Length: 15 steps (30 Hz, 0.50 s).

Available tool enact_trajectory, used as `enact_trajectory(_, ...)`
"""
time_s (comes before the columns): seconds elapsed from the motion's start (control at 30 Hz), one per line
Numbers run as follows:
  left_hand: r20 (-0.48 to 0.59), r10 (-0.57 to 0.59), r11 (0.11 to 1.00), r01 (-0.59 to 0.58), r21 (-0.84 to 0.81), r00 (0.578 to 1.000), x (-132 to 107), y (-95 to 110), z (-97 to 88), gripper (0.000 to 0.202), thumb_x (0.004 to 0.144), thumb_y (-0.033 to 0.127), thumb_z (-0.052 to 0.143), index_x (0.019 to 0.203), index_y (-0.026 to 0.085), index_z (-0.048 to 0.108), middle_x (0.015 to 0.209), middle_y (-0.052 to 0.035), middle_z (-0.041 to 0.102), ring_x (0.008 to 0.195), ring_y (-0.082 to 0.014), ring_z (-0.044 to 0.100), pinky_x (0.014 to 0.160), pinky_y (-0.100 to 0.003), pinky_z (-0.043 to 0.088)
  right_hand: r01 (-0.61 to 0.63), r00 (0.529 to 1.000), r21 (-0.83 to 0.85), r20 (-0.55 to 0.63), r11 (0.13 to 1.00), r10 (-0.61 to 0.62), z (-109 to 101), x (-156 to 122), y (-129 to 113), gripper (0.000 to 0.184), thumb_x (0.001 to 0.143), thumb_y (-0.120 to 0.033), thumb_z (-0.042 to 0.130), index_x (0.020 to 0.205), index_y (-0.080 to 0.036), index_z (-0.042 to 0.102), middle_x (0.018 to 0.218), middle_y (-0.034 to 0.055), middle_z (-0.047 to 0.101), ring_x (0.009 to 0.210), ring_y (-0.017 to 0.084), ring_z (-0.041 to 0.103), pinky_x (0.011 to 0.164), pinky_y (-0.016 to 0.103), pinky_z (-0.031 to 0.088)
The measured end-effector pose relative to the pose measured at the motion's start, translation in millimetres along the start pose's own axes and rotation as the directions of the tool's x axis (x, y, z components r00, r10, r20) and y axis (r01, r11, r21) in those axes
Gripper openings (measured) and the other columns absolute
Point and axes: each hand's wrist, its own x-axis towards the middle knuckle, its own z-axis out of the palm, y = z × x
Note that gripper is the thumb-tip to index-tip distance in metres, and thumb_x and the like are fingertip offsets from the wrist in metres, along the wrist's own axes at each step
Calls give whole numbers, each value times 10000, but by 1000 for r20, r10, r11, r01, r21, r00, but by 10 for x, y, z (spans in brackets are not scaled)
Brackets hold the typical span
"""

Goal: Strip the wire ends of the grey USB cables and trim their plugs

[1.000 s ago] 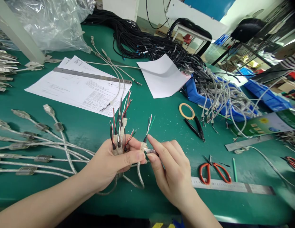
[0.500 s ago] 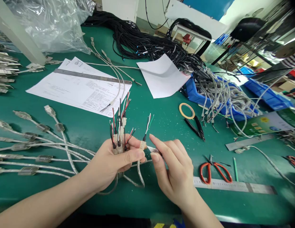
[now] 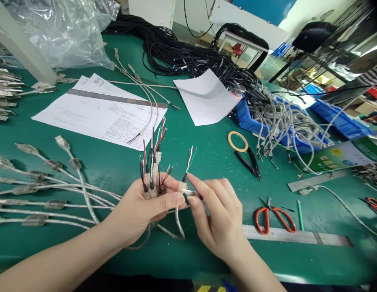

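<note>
My left hand [image 3: 152,202] is closed round several clear-jacketed cables whose stripped ends, with red, black and white wires, stand up above the fingers. Between its thumb and forefinger it pinches one more cable end [image 3: 183,185], which has white, green and dark wires on top and a clear moulded piece below. A small metal blade [image 3: 190,192] is pinched between the thumb and forefinger of my right hand [image 3: 220,215]. Its tip touches the side of that moulded piece. The blade's handle is mostly hidden by my fingers.
Cables with USB plugs [image 3: 62,142] spread out at left. Printed sheets [image 3: 94,121] lie under a steel ruler [image 3: 115,97]. To the right are red-handled scissors [image 3: 269,215], black-handled cutters [image 3: 249,164], a tape roll [image 3: 237,141] and a blue bin [image 3: 243,115] of cables.
My right hand has moved slightly left, bringing the blade from beside the cable's moulded piece onto it. My left hand stays in place with its cables.
</note>
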Motion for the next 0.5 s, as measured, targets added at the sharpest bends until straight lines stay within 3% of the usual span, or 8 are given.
enact_trajectory(0.2,9,-3,1000,3,25,1000,-13,-13,-5,283,664,325,839,758,168,624,595,4,646,447,-49,399,425,-182,209,-97,995,131,-21,987,101,4,-14,-14,306,984,-255,470,1239,-112,559,889,85,601,800,189,528,670,340,441)
enact_trajectory(0.37,19,77,996,-78,43,997,-5,-27,4,193,693,248,835,745,181,661,618,47,628,462,-34,419,445,-175,295,-288,953,471,61,834,295,-72,-18,-73,186,923,-88,541,1064,-179,622,829,11,578,715,105,530,598,241,444)
enact_trajectory(0.5,57,141,988,-145,63,988,9,-63,3,133,723,206,820,748,195,690,713,55,689,534,-35,493,531,-162,402,-237,967,499,41,834,250,-95,-18,-91,233,888,-46,583,1072,-173,649,824,14,611,703,99,548,584,231,466)
